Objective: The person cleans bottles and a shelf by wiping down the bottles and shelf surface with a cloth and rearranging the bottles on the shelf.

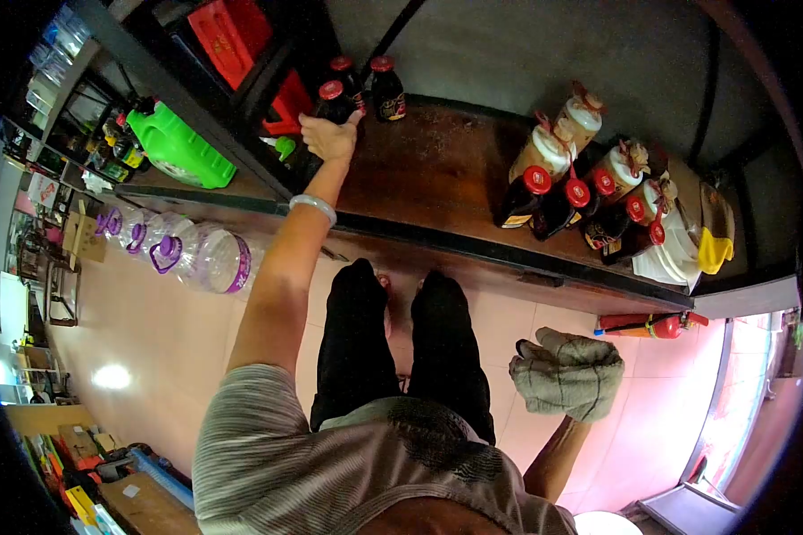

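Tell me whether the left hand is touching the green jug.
Apart. The head view shows the left hand to the right of the dark shelf post and the green jug to its left, with a plain gap between them.

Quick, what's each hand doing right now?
Left hand: at a red-capped dark glass bottle, fingers partly spread; can't tell if it's gripping.
Right hand: closed on a checked cloth.

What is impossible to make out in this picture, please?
All in the head view:
Whether the left hand grips the front bottle: the hand covers its lower part.
How fingers hold the checked cloth: its folds hide most.
White round thing: cut by the bottom edge.
Words on the clustered dark bottles: too small.
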Action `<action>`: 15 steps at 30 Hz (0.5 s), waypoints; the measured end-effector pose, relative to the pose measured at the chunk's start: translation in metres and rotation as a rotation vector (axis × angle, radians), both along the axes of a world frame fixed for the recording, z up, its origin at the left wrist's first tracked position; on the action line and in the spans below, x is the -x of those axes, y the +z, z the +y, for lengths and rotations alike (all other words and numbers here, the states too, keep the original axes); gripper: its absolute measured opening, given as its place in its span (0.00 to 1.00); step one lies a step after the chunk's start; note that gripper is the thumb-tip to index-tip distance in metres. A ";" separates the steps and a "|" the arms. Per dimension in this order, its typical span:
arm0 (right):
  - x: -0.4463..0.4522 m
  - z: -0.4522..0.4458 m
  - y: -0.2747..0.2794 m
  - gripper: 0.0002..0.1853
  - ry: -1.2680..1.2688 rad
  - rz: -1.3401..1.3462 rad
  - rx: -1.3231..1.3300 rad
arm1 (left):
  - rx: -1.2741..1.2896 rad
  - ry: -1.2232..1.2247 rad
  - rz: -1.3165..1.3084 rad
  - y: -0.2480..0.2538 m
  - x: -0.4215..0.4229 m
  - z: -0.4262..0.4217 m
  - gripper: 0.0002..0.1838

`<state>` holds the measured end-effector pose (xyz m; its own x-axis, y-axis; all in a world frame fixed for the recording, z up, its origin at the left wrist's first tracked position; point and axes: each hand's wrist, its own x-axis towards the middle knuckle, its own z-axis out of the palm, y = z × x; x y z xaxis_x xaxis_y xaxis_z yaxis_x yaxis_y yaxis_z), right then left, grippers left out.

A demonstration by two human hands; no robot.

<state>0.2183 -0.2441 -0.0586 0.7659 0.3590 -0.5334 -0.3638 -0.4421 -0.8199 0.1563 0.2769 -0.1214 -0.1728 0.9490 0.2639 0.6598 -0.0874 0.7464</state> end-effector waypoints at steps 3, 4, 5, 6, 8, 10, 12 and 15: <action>0.001 -0.020 -0.040 0.11 0.038 -0.418 0.150 | 0.012 -0.232 -0.087 -0.019 0.006 0.031 0.51; 0.002 -0.023 -0.040 0.11 -0.003 -0.414 0.101 | 0.000 -0.325 -0.123 -0.030 0.006 0.043 0.48; 0.005 -0.026 -0.041 0.12 -0.043 -0.408 0.050 | 0.022 -0.426 -0.171 -0.041 0.008 0.055 0.46; 0.008 -0.029 -0.040 0.12 -0.098 -0.373 0.020 | 0.043 -0.523 -0.217 -0.039 0.012 0.057 0.44; 0.015 -0.029 -0.035 0.14 -0.187 -0.359 -0.007 | -0.227 -0.589 -0.097 -0.037 0.017 0.050 0.38; 0.021 -0.028 -0.030 0.15 -0.252 -0.404 0.000 | -0.221 -0.592 -0.015 -0.032 0.026 0.032 0.36; 0.026 -0.032 -0.028 0.15 -0.259 -0.473 -0.018 | -0.313 -0.681 -0.012 -0.026 0.031 0.003 0.35; 0.031 -0.027 -0.025 0.15 -0.204 -0.608 -0.086 | -0.474 -0.950 -0.064 0.010 0.058 -0.068 0.34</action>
<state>0.1875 -0.2711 -0.0841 0.9796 0.1966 0.0413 0.1069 -0.3362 -0.9357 0.0985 0.2088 -0.1113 0.5581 0.5048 0.6585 0.1291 -0.8368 0.5321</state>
